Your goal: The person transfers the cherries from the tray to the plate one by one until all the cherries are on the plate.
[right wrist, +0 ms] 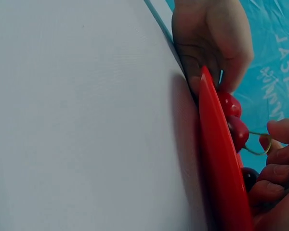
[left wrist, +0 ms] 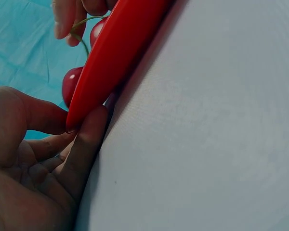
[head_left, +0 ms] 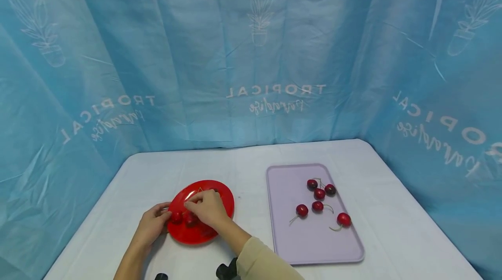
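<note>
My left hand (head_left: pixel 152 226) grips the left edge of a red plate (head_left: pixel 196 237), thumb on the rim and fingers beneath, as the left wrist view shows. Two red cherries lie on the plate near that thumb: one cherry (head_left: pixel 176 217) at the left, another cherry (head_left: pixel 190 219) beside it. Over the plate, my right hand (head_left: pixel 211 209) pinches thin green stems (right wrist: pixel 260 153) that run down to the cherries. A dark cherry (right wrist: pixel 250 178) sits under its curled fingers, mostly hidden by the hand in the head view.
To the right, a pale purple tray (head_left: pixel 290 245) holds several cherries with stems, among them a red cherry (head_left: pixel 344 219) near its right edge. A white cloth (head_left: pixel 392 227) covers the table. Blue printed curtains (head_left: pixel 274 53) surround it. Black objects (head_left: pixel 225 271) show at the bottom edge.
</note>
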Demonstrator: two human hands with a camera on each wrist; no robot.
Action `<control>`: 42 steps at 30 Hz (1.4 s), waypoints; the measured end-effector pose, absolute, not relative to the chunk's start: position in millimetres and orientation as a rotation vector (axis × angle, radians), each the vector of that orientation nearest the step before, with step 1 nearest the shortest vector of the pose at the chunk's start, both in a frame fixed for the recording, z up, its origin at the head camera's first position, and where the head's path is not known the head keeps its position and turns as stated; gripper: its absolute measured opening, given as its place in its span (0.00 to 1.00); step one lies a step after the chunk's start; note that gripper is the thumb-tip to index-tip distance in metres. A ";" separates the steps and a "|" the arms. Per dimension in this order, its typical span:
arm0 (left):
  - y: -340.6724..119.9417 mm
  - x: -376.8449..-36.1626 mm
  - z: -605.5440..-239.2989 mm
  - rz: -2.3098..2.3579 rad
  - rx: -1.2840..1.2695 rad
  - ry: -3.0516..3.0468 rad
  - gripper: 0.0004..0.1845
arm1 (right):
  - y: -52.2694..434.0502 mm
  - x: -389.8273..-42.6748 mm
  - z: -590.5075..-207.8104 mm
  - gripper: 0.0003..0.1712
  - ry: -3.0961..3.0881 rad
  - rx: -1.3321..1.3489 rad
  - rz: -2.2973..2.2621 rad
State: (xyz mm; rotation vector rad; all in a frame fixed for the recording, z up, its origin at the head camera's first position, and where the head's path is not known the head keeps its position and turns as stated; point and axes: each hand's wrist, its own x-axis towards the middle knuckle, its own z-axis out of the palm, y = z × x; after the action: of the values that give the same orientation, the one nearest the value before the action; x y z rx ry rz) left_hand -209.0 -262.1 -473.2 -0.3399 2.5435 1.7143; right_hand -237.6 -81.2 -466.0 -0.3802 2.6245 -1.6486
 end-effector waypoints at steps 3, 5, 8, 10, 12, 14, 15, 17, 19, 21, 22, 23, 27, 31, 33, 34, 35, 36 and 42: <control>-261.7 -209.2 -473.7 1.716 -0.339 2.543 0.23 | -79.0 -237.8 -464.2 0.13 2.634 -0.393 -1.627; -261.6 -209.4 -474.6 1.718 -0.339 2.541 0.23 | -77.5 -238.1 -463.5 0.14 2.637 -0.401 -1.608; -261.2 -209.7 -475.3 1.708 -0.358 2.546 0.23 | -75.2 -238.5 -462.3 0.15 2.637 -0.428 -1.590; -261.2 -209.9 -475.2 1.703 -0.358 2.552 0.23 | -73.5 -238.7 -461.8 0.15 2.633 -0.468 -1.584; -261.0 -210.7 -475.1 1.704 -0.344 2.554 0.23 | -71.2 -238.6 -460.6 0.15 2.649 -0.524 -1.560; -260.8 -211.4 -475.1 1.706 -0.332 2.555 0.23 | -68.9 -238.8 -460.0 0.15 2.663 -0.576 -1.545; -260.5 -211.4 -474.7 1.705 -0.332 2.555 0.23 | -67.6 -238.9 -459.7 0.14 2.668 -0.598 -1.538; -260.3 -211.9 -475.1 1.704 -0.329 2.554 0.23 | -65.5 -239.3 -458.8 0.13 2.672 -0.628 -1.534; -260.2 -211.9 -474.9 1.699 -0.345 2.555 0.23 | -63.6 -239.6 -458.1 0.12 2.652 -0.638 -1.549; -260.4 -211.8 -475.3 1.692 -0.355 2.554 0.23 | -61.6 -239.7 -457.4 0.12 2.643 -0.645 -1.550; -260.6 -211.9 -475.4 1.693 -0.355 2.554 0.23 | -60.6 -239.6 -457.1 0.11 2.641 -0.645 -1.550; -260.7 -211.8 -475.4 1.688 -0.360 2.556 0.23 | -59.5 -239.6 -456.8 0.11 2.639 -0.645 -1.549; -261.9 -211.7 -476.4 1.664 -0.376 2.570 0.23 | -54.5 -239.4 -456.0 0.12 2.635 -0.650 -1.554; -262.2 -211.8 -477.0 1.654 -0.381 2.581 0.24 | -48.0 -240.3 -455.5 0.09 2.621 -0.641 -1.568; -262.3 -211.8 -476.1 1.654 -0.378 2.584 0.24 | -44.5 -241.0 -456.0 0.07 2.621 -0.649 -1.567; -262.4 -211.6 -475.7 1.653 -0.382 2.584 0.24 | -42.8 -241.2 -456.1 0.06 2.622 -0.653 -1.565; -262.3 -211.4 -475.1 1.653 -0.381 2.586 0.24 | -41.3 -241.3 -456.3 0.06 2.624 -0.659 -1.564; -262.4 -211.3 -474.6 1.653 -0.381 2.586 0.24 | -39.8 -241.3 -456.2 0.06 2.628 -0.668 -1.562; -261.2 -210.0 -474.3 1.666 -0.369 2.583 0.23 | -32.9 -240.4 -457.0 0.07 2.639 -0.709 -1.552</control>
State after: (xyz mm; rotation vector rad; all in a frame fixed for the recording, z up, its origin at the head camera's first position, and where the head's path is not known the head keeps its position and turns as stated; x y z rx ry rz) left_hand -210.0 -261.2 -474.3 -0.3686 2.5832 1.6660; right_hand -240.4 -32.9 -457.0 -0.7092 2.6388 -1.5520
